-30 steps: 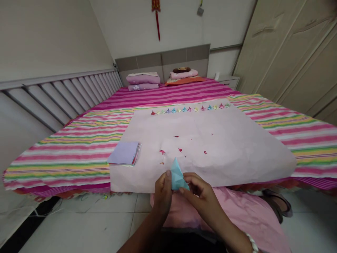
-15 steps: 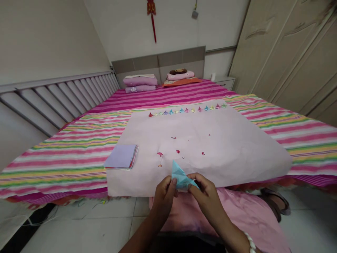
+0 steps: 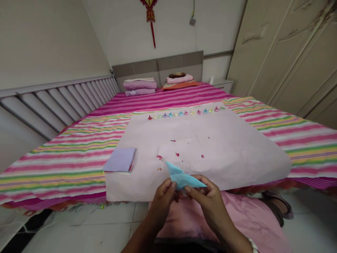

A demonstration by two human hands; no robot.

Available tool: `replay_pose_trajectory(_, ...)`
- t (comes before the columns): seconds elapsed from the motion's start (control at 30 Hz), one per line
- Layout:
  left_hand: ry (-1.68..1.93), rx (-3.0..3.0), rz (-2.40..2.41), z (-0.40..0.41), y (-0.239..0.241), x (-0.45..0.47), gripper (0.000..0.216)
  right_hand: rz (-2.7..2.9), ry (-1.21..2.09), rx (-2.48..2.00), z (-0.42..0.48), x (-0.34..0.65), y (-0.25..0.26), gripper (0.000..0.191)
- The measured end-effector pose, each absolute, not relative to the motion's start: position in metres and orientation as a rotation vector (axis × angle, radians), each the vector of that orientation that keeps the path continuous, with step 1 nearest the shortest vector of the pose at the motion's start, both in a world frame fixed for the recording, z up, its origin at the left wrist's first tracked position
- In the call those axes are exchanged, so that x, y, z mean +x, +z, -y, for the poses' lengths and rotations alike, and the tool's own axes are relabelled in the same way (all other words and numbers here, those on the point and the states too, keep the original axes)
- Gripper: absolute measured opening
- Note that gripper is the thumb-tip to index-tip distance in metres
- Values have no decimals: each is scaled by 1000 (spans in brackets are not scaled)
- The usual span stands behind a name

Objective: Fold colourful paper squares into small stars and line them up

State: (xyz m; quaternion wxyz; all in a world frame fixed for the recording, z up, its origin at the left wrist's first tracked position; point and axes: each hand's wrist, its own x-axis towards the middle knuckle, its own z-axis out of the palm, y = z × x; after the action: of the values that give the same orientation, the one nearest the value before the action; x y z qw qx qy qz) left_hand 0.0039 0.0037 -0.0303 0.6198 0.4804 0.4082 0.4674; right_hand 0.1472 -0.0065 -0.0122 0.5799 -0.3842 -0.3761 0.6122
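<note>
A folded sheet of light blue origami paper (image 3: 181, 178) is held up in front of me, with one point slanting up to the left and another reaching right. My left hand (image 3: 164, 195) pinches its left lower edge, thumb on the near face. My right hand (image 3: 206, 195) grips its lower right part between thumb and fingers. Both hands are above the pink cloth at the bed's near edge. Beyond them, a row of small folded paper pieces (image 3: 180, 113) in several colours lies along the far side of the pale sheet (image 3: 231, 147).
A stack of square coloured paper (image 3: 121, 160) lies at the sheet's left side, lilac on top. Small red scraps (image 3: 177, 154) are scattered mid-sheet. The striped bed (image 3: 65, 147) holds folded bedding (image 3: 139, 86) at its head. A pink cushion (image 3: 189, 221) lies below my hands.
The blue paper has turned and spread wider: its upper point leans further left and its right point extends past my right fingers. My view has tilted slightly upward.
</note>
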Motion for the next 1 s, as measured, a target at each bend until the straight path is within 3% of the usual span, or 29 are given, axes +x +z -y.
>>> replay_pose_trajectory(0.13,991,1202,-856,-1,-25,4,30,917,1486,-835,5,146,-14,21)
replay_pose_trajectory(0.43,1100,1443,-1056,-15,-20,-9,27,1225,1093,-1029,7,151,-13,11)
replay_pose_trajectory(0.57,1131,1464,-933,-18,-4,-12,9,1295,1092,-1022,9,148,-16,13)
replay_pose_trajectory(0.83,1362,1117,-1141,-25,5,-27,17,1352,863,-1033,9,151,-14,14)
replay_pose_trajectory(1.0,1272,922,-1025,-10,4,-18,43,1362,669,-1007,12,152,-23,10)
